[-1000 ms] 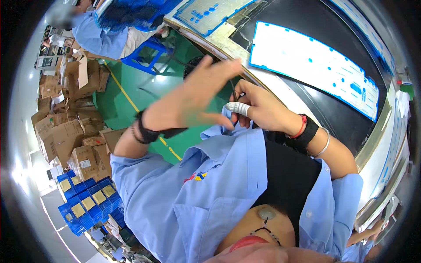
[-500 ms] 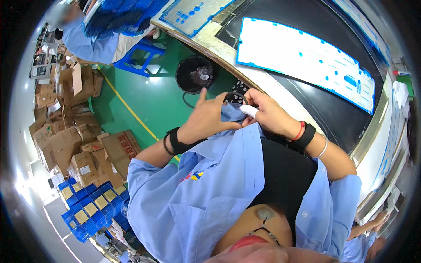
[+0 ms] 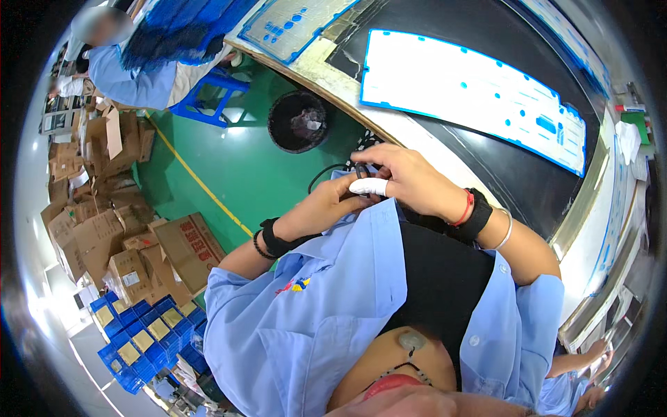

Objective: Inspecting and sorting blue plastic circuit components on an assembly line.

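The hands have drawn together since half a second ago, now mid-frame: the right hand (image 3: pixel 420 182) pinches a black cord (image 3: pixel 360 171); the left hand's (image 3: pixel 323 206) fingers curl beside it, their grip hidden. Upper right, a blue-edged white panel (image 3: pixel 472 97) lies on a black tabletop (image 3: pixel 479 154); cartons (image 3: pixel 187 247) crowd the left.

**Blue Shirt, Banded Wrists**

A worker wears a light-blue collared shirt (image 3: pixel 278 347), open over a black top (image 3: pixel 434 278), with pale buttons (image 3: pixel 474 340) and a small red, yellow and blue emblem (image 3: pixel 295 285). A pale pendant (image 3: pixel 411 340) hangs on a dark cord. The left hand (image 3: pixel 316 210) has a black wristband (image 3: pixel 273 238) and what appears to be a beaded bracelet (image 3: pixel 260 246); the right hand (image 3: pixel 420 182), a white thumb cover (image 3: pixel 368 186), red cord (image 3: pixel 466 208), black band (image 3: pixel 477 215) and silvery bangle (image 3: pixel 506 228).
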A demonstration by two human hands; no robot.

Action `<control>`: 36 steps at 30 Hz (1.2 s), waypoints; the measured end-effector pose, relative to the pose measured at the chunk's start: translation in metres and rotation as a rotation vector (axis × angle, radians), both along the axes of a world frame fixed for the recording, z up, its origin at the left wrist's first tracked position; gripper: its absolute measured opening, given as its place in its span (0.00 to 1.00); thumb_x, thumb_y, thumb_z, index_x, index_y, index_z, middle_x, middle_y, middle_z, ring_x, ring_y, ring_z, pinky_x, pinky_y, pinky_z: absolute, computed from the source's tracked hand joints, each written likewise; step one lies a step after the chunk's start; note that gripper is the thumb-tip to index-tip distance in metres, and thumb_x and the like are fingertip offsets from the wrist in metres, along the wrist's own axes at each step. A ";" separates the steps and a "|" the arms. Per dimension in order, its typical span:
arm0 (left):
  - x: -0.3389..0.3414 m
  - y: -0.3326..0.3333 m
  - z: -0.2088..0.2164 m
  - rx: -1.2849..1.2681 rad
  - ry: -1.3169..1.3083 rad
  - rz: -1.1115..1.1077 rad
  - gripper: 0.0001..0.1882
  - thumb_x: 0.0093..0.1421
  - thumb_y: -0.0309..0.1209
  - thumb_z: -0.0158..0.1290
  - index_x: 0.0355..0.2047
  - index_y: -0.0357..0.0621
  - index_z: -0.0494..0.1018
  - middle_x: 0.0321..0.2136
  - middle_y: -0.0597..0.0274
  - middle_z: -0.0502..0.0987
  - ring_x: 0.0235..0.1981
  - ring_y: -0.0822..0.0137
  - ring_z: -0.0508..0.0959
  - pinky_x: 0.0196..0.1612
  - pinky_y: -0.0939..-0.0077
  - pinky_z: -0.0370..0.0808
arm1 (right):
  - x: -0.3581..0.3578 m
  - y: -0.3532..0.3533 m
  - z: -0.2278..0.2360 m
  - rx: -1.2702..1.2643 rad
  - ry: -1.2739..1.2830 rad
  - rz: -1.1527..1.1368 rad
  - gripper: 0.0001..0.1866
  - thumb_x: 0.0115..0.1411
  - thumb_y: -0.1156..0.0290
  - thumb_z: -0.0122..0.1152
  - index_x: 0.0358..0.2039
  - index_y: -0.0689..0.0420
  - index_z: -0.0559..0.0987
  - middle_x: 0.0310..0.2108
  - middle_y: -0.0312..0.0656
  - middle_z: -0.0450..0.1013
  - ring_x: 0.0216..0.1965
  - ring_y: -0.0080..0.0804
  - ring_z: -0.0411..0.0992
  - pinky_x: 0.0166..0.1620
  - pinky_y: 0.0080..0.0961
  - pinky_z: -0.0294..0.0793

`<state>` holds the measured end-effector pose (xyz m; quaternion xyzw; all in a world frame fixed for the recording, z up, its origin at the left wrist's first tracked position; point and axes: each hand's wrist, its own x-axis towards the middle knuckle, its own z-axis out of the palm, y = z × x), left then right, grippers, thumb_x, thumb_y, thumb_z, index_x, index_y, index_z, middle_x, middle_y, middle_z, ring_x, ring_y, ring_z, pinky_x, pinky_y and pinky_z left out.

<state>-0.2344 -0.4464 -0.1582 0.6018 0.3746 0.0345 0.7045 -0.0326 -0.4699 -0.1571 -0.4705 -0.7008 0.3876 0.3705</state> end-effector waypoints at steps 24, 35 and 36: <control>-0.021 0.018 -0.023 0.557 -0.101 -0.372 0.13 0.65 0.28 0.44 0.47 0.39 0.73 0.36 0.54 0.77 0.30 0.62 0.76 0.33 0.70 0.72 | 0.007 0.013 -0.027 -0.162 -0.283 0.943 0.08 0.50 0.77 0.56 0.32 0.63 0.71 0.32 0.54 0.71 0.38 0.54 0.70 0.39 0.42 0.69; -0.034 0.021 0.013 0.089 0.074 -0.294 0.19 0.64 0.29 0.50 0.55 0.45 0.70 0.35 0.63 0.78 0.30 0.77 0.71 0.33 0.82 0.70 | -0.003 -0.005 0.003 -0.056 -0.804 0.609 0.09 0.50 0.68 0.55 0.23 0.58 0.81 0.25 0.50 0.77 0.27 0.44 0.78 0.28 0.40 0.76; -0.037 0.020 0.013 0.045 0.097 -0.307 0.18 0.64 0.29 0.50 0.54 0.44 0.71 0.36 0.62 0.79 0.33 0.76 0.73 0.35 0.81 0.70 | -0.007 -0.004 0.003 -0.055 -0.802 0.610 0.09 0.50 0.68 0.55 0.23 0.58 0.81 0.25 0.50 0.77 0.27 0.44 0.78 0.28 0.40 0.76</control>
